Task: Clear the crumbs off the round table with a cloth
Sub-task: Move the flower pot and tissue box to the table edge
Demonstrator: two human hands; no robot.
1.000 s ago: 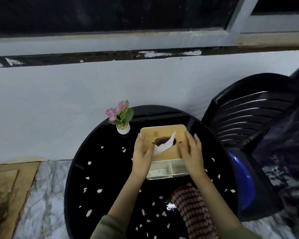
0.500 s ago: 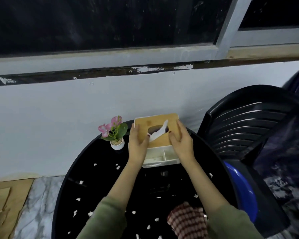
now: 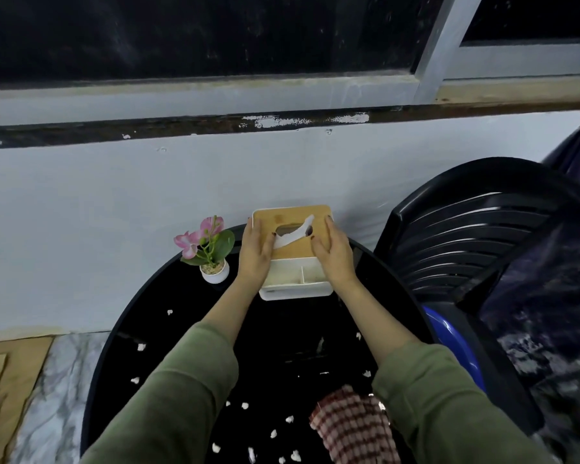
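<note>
Both hands clasp a tissue box (image 3: 292,242) at the far edge of the round black tabletop (image 3: 268,333), close to the wall. The left hand (image 3: 256,252) lies along its left side and the right hand (image 3: 334,254) along its right, each grip pressed flat against the wooden lid with fingers extended. A small potted pink flower (image 3: 208,251) stands just left of the box. White crumbs (image 3: 245,405) are scattered over the near half of the tabletop. The checked red-and-white cloth (image 3: 352,426) lies bunched at the near edge, beside the right sleeve, apart from both hands.
</note>
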